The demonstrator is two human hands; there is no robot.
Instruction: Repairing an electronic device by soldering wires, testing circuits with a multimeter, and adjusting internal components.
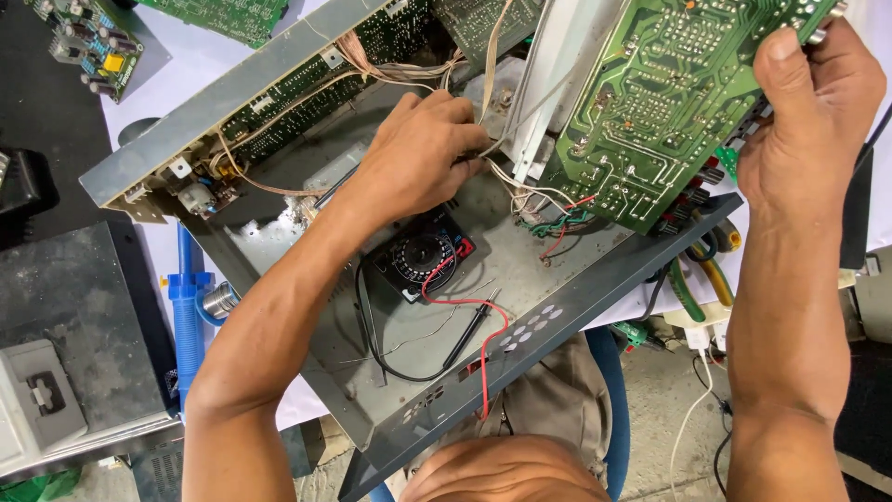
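Note:
An opened grey metal chassis [520, 279] lies in front of me. My right hand [808, 112] grips the top edge of a large green circuit board [664, 102], tilted up with its solder side toward me. My left hand [418, 153] reaches into the chassis and pinches thin white wires [520, 181] beside a white metal bracket [557, 74]. Under my left wrist sits a black multimeter [423, 260], with its red and black probe leads [469, 321] lying loose on the chassis floor.
More green boards [88, 46] lie at the top left. A blue desoldering pump [186, 307] sits left of the chassis, a grey box [65, 353] further left. Yellow and green handled pliers [701, 270] and a white power strip [711, 330] lie at the right.

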